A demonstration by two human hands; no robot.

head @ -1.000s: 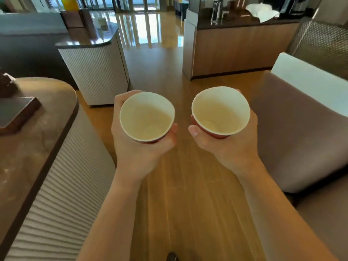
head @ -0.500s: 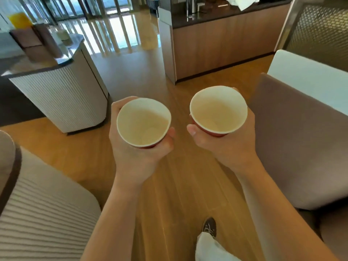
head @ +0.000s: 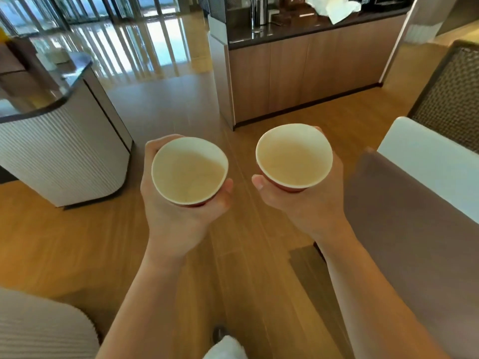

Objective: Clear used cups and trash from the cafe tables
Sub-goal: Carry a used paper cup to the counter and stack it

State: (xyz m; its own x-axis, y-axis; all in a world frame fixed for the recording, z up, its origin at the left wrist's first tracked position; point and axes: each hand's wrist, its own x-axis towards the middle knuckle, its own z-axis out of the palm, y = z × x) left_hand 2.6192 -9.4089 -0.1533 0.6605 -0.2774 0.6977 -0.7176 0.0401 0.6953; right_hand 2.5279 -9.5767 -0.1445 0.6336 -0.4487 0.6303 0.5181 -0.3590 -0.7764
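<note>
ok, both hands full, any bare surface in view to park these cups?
Bare: the front strip of the dark countertop, ahead of the steel flask and crumpled white paper; behind that strip it is crowded. Also the aisle-side corner of the ribbed counter, left; its far end is cluttered, blurred.

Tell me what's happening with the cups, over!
Left hand grips left cup. Right hand grips right cup. Both upright, look empty. Ribbed counter to the left, chair to the right, wooden floor between.
</note>
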